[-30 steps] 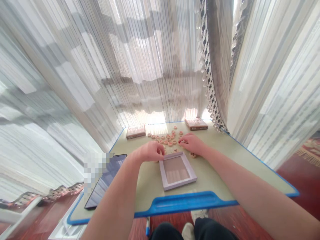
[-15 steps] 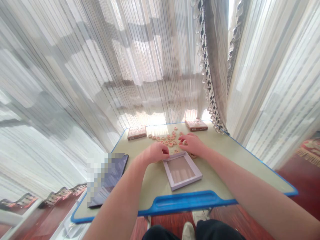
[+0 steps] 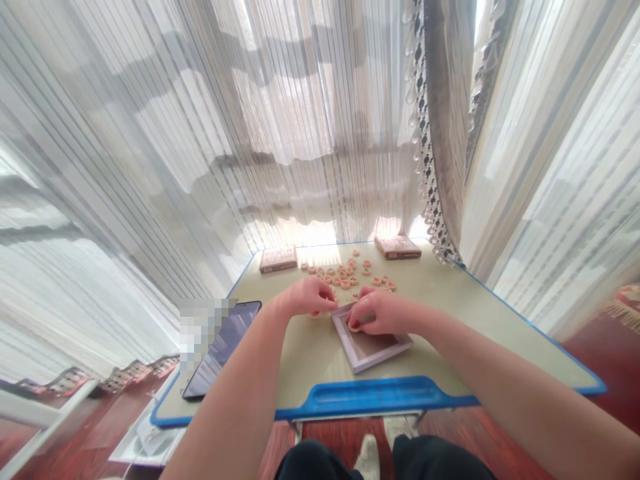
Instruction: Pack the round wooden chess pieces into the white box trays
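A shallow pale open box (image 3: 383, 360) lies on the table in front of me. Over its far left part, my right hand (image 3: 383, 312) pinches a round wooden Chinese chess piece (image 3: 353, 327) just at the box floor. My left hand (image 3: 311, 297) is beside the box's far left corner, its fingers curled and pressed together; what they hold, if anything, is hidden. Under that hand a chess piece (image 3: 315, 313) shows on the tabletop. Several more chess pieces (image 3: 345, 284) are scattered beyond both hands, with a smaller group (image 3: 384, 283) off to the right.
Two flat printed boxes stand at the far edge, one on the left (image 3: 278, 259) and one on the right (image 3: 398, 247). A dark tablet (image 3: 225, 347) lies at the left. The table (image 3: 480, 320) has a blue rim with a molded tray (image 3: 375, 395) in front. Curtains hang behind.
My right hand has come from the scattered pieces back toward me and into the box with a chess piece. My left hand stays near the box's corner. The view has shifted slightly.
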`<state>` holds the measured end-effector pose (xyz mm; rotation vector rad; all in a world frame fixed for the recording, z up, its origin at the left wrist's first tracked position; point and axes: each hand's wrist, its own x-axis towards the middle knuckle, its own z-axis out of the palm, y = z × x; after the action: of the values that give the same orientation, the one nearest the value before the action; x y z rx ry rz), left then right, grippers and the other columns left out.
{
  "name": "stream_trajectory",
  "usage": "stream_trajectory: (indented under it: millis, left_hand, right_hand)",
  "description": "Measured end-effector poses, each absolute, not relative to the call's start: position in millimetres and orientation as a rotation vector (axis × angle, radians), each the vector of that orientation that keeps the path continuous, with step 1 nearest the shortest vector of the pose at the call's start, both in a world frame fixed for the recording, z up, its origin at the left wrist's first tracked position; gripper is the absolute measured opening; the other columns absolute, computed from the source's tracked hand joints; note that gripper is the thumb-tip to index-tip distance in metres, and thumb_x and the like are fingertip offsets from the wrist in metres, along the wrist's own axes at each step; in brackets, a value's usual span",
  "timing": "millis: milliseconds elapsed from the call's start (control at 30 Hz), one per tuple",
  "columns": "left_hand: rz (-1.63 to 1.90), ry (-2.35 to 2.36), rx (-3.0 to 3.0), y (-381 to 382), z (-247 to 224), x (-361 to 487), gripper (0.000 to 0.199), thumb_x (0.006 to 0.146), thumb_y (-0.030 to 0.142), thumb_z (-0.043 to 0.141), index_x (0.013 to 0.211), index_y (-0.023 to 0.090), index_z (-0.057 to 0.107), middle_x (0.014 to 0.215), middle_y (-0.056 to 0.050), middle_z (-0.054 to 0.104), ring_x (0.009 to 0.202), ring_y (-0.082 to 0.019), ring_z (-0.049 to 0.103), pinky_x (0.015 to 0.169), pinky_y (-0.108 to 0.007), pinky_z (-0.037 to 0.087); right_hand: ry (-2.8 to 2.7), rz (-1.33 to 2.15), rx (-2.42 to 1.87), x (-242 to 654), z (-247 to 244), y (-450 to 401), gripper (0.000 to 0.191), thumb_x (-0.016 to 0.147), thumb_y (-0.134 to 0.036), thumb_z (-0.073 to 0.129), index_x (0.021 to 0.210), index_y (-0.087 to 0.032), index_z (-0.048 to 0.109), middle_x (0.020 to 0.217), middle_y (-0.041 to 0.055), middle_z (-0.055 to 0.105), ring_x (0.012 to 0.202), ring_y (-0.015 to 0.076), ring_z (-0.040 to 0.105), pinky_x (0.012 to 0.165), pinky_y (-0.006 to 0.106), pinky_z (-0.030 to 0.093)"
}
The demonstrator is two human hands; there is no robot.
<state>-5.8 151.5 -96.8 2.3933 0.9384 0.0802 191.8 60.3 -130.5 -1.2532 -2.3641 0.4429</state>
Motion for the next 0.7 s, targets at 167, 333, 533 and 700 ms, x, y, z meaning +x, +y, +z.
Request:
stream_trajectory:
  millis: [167, 333, 533, 700]
  left_hand:
    - [0.042, 0.911, 2.447, 149.0, -99.4, 1.3, 0.019, 0.065, 0.03, 0.058, 0.069, 0.016, 0.07, 0.055, 0.003, 0.058, 0.055, -0.009, 0.049, 0.05, -0.018, 0.036]
    - [0.086, 0.917, 2.514, 152.7, -106.6, 6.5, 0.02, 0.067, 0.029, 0.057, 0.072, 0.016, 0.071, 0.062, 0.002, 0.064, 0.059, -0.009, 0.051, 0.054, -0.018, 0.037]
    - [0.078, 0.903, 2.499, 154.5, -109.2, 8.2, 0.025, 0.068, 0.035, 0.058, 0.075, 0.015, 0.072, 0.063, 0.001, 0.064, 0.059, -0.01, 0.05, 0.054, -0.019, 0.037]
    - [0.039, 0.881, 2.405, 151.2, -102.3, 5.9, 0.025, 0.068, 0.032, 0.056, 0.078, 0.015, 0.072, 0.061, 0.001, 0.062, 0.056, -0.009, 0.048, 0.05, -0.018, 0.036]
  right_hand:
    - [-2.376, 0.279, -1.236, 191.2, -131.0, 62.5, 0.019, 0.067, -0.017, 0.062, 0.083, -0.023, 0.071, 0.096, 0.0029, 0.063, 0.087, 0.0168, 0.054, 0.083, 0.03, 0.041]
    - [-2.417, 0.169, -1.326, 191.0, -130.3, 61.8, 0.019, 0.071, -0.038, 0.062, 0.076, -0.02, 0.067, 0.07, 0.002, 0.061, 0.073, 0.0167, 0.052, 0.064, 0.026, 0.04]
    - [-2.418, 0.082, -1.269, 189.0, -140.5, 66.2, 0.017, 0.071, -0.02, 0.059, 0.084, -0.023, 0.07, 0.069, 0.0015, 0.062, 0.07, 0.0159, 0.053, 0.066, 0.026, 0.039]
    - [-2.418, 0.096, -1.244, 187.3, -138.6, 62.5, 0.017, 0.068, -0.025, 0.061, 0.083, -0.02, 0.067, 0.075, 0.003, 0.064, 0.074, 0.017, 0.054, 0.067, 0.026, 0.039]
